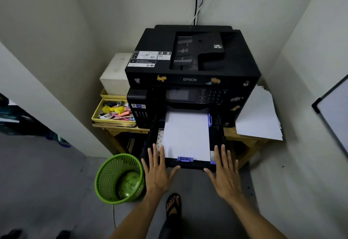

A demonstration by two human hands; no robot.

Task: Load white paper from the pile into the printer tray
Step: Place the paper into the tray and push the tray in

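With the tray [188, 166] pulled out from the black printer [192, 72], a stack of white paper [186, 135] lies flat inside it between purple guides. Left hand [157, 171] and right hand [225, 172] are both released, fingers straight and spread, at the tray's front corners. The paper pile [259, 118] rests on the wooden table [228, 132], right of the printer.
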